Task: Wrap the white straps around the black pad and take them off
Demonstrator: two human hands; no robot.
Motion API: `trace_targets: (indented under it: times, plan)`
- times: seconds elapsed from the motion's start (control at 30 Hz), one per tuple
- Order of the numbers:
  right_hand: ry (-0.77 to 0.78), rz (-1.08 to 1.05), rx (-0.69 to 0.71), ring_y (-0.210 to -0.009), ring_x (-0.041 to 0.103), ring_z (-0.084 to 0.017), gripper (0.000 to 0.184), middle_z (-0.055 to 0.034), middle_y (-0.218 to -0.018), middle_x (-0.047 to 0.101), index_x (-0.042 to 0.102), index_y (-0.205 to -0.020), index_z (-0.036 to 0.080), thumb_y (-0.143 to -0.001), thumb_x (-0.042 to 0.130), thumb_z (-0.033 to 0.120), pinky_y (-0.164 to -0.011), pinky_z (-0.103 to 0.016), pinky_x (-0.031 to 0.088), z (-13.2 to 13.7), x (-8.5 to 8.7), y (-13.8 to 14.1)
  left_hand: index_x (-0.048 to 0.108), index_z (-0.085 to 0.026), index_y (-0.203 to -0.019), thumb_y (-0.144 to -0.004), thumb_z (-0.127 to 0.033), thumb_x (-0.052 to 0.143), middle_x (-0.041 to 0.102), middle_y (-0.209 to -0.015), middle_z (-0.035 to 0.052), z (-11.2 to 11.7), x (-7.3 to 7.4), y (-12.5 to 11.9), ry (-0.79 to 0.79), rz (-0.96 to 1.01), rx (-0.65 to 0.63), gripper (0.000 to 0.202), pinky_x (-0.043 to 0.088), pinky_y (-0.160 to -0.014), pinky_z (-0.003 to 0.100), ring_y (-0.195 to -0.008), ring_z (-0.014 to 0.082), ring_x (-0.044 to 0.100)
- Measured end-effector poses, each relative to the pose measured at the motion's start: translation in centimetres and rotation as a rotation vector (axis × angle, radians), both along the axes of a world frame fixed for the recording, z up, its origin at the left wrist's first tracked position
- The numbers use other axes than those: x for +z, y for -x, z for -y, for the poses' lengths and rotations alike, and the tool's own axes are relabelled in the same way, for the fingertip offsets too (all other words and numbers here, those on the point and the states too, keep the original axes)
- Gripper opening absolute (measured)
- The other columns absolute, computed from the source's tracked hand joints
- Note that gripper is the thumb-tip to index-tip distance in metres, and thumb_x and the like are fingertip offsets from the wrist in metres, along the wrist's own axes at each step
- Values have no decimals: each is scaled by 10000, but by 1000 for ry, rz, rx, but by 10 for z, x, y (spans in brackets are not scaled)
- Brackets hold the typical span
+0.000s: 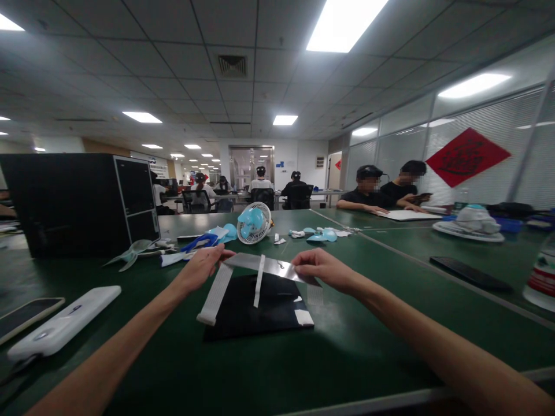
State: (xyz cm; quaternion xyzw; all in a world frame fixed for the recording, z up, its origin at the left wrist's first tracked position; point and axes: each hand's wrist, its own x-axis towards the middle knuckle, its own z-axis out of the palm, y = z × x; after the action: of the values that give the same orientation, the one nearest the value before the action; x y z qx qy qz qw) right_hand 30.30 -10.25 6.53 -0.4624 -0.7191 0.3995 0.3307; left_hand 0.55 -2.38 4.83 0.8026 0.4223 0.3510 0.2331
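Between my two hands a flat silver metal strip (271,266) is held up and tilted slightly down to the right. My left hand (203,269) grips its left end, fingertips at the far edge. My right hand (321,267) pinches the strip near its right end, thumb and fingers pressed together. A wide pale ribbed band (217,293), like a ribbon cable, hangs from the left end. A narrow white strip (259,283) crosses the middle and hangs down. Another short ribbed piece (315,295) hangs at the right. Below lies a black flat panel (255,315) with white patches at its right edge.
Behind the strip stand a small white-and-blue fan (254,224) and scattered blue and white pieces (323,235). A black cabinet (65,202) stands left, near a white power bank-like device (65,323) and a phone (28,318). Rightward are a dark phone (470,273), a bottle (541,277) and seated people.
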Motion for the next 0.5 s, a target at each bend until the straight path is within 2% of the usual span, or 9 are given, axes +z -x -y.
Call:
trace_targets:
  times: [0.07, 0.13, 0.27, 0.5]
  plan:
    - [23, 3, 3, -484, 369, -47, 247, 37, -607, 498, 632, -877, 104, -776, 599, 327, -462, -209, 264, -1, -4, 5, 683, -139, -858, -843, -629, 267, 645, -704, 32, 7, 3, -2, 73, -30, -57, 643, 371, -547, 257, -560, 133, 485]
    - [29, -3, -7, -501, 376, -47, 250, 32, -630, 517, 638, -887, 108, -775, 605, 330, -478, -209, 266, -2, -8, 7, 665, -149, -750, -822, -613, 359, 614, -653, 8, 11, 5, -2, 66, -64, -96, 561, 368, -560, 252, -578, 136, 498]
    - [8, -10, -46, -626, 474, -79, 216, -10, -751, 591, 644, -873, 110, -773, 606, 297, -595, -231, 360, -3, -9, 7, 662, -167, -795, -794, -570, 455, 596, -676, -10, 12, 5, -1, 61, -112, -119, 453, 364, -557, 243, -612, 138, 510]
    - [55, -19, -77, -638, 473, -81, 179, -6, -767, 587, 639, -869, 111, -774, 599, 258, -620, -234, 368, 1, -7, 9, 642, -159, -814, -735, -591, 524, 548, -639, -23, 11, 3, 1, 233, -110, -174, 455, 321, -461, 222, -521, 108, 452]
